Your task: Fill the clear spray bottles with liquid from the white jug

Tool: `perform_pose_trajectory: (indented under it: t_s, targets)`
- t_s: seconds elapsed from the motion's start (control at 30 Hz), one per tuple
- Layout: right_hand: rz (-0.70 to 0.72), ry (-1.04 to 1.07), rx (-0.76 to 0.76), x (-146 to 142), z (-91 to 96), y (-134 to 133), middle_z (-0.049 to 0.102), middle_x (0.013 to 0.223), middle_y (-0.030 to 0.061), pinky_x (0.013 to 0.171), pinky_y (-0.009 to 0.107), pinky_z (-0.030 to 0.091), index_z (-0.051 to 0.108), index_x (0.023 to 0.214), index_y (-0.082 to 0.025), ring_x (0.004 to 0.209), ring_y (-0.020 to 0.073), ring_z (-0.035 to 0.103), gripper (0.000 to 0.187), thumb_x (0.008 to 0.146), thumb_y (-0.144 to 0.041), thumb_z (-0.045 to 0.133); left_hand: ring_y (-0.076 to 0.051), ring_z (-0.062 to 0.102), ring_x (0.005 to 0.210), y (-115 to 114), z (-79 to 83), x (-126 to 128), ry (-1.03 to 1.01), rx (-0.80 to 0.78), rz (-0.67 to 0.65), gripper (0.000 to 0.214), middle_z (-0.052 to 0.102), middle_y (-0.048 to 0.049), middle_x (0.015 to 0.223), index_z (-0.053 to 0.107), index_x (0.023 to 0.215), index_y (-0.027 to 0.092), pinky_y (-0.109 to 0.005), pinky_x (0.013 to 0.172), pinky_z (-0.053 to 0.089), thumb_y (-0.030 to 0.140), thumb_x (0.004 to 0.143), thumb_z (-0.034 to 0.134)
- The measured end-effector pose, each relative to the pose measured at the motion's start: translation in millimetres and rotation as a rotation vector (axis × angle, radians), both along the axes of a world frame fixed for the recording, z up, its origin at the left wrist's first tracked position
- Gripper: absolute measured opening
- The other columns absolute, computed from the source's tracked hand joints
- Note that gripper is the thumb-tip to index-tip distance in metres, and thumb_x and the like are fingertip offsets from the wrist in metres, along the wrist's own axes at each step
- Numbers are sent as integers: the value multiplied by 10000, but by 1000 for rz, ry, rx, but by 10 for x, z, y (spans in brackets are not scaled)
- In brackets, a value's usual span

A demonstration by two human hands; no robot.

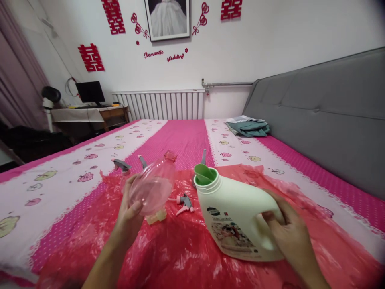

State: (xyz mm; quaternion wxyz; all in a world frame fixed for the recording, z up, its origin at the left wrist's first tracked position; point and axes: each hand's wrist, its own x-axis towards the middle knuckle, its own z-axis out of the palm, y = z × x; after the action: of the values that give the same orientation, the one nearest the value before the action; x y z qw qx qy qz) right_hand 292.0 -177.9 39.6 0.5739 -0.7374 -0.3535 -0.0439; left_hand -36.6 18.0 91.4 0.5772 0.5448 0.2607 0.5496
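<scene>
My left hand (129,210) is wrapped around a clear pink spray bottle (158,180), its uncapped neck tilted up and to the right. My right hand (290,233) grips the handle of a pale green laundry detergent jug (231,212). The jug leans left, and a green pouring spout (206,175) shows in its open mouth. Bottle and jug are apart. Between them, a grey and pink trigger sprayer head (185,203) lies on a red plastic sheet (168,257). A small yellowish piece (156,217) lies below the bottle; its kind is unclear.
More sprayer heads lie farther back, one at left (121,165) and others partly hidden behind the bottle and jug. The plastic covers part of a pink patterned bed (188,136). Folded clothes (248,126) rest near the grey headboard (325,100). A desk (111,113) with a monitor stands back left.
</scene>
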Motion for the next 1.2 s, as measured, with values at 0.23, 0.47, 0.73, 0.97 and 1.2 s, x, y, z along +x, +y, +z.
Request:
perform_pose_trajectory:
  t_s: [0.23,0.47,0.73,0.97,1.2]
  targets:
    - [90,-108,7,90,156,105,832,1069,63,752,358,608,827,1126,-283,909,293,776,453,796,-559,682,-379,719,1214,-34,211,54,11,81,49,887,754,-82,1273,609,1240,317,-367,894,610,599,508,1022]
    - [189,-211,-64,183,220,63,832,1140,62,783,328,624,801,1224,-275,962,275,802,440,880,-503,649,-367,739,1145,-132,386,10,134,76,-21,769,767,-37,1213,616,1257,356,-374,865,603,606,605,940]
    - [227,-278,-103,237,249,41,835,1131,42,753,326,628,795,1230,-309,972,278,808,404,910,-492,629,-372,698,1180,-51,466,-99,337,113,-14,729,703,-32,1308,601,1298,397,-377,838,583,627,665,881]
    - [224,-255,-116,260,210,52,834,1133,57,723,318,625,793,1248,-296,943,277,811,431,915,-514,627,-398,654,1225,148,635,-153,500,240,-55,745,653,-66,1361,582,1347,375,-409,892,557,651,700,828]
    - [222,-245,-127,273,201,50,824,1177,71,772,368,629,795,1254,-290,992,308,807,472,917,-569,617,-381,678,1184,198,895,-99,650,396,-55,664,679,-41,1312,568,1335,379,-390,867,551,634,748,746]
